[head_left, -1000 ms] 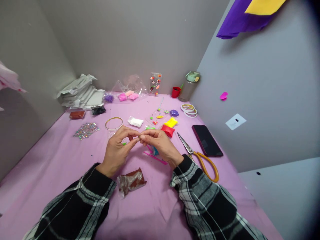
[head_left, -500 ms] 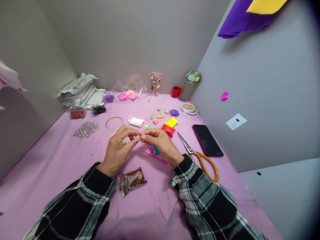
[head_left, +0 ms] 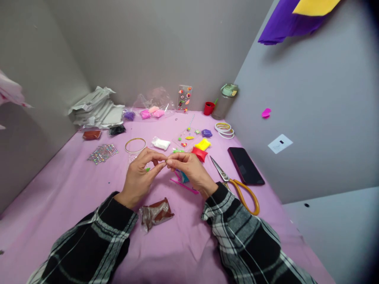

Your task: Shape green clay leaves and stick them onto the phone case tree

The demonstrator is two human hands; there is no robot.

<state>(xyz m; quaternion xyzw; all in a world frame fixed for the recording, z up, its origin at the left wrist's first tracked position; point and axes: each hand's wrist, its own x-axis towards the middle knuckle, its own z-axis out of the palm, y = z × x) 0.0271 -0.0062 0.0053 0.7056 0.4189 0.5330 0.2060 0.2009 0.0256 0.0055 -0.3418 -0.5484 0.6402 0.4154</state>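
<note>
1. Fingertips (head_left: 161,157) of the left hand (head_left: 137,177) and the right hand (head_left: 192,169) meet above the tablecloth (head_left: 183,244), thumb and forefinger of each drawn into a pinch. Whether they grasp a scrap between them I cannot tell; anything there is hidden or too small.
2. Such close fingertip work probably goes best with light, even pressure, wrists steady and both pinches level, so that a tiny piece would be neither flattened nor dropped.
3. The plaid left cuff (head_left: 124,209) sits just beside the brown clay packet (head_left: 161,209), in crinkled clear wrap between six and seven o'clock from the fingertips; keeping fabric off it seems wise.
4. A pink plastic strip (head_left: 184,186) lies near five o'clock, partly beneath the right hand; lowering that hand carelessly could shift it.
5. Around the pinch on the pink cloth: white packet (head_left: 160,143) near twelve, yellow packet (head_left: 203,144) at two, smartphone (head_left: 245,165) at three, scissors (head_left: 226,178) towards four, gem sheet (head_left: 102,154) at nine, gold bangle (head_left: 135,151) at ten.
6. Farther out, grey walls (head_left: 133,47) enclose the table; a lidded bottle (head_left: 220,108) stands between one and two, stacked plastic mailers (head_left: 94,114) towards ten.
</note>
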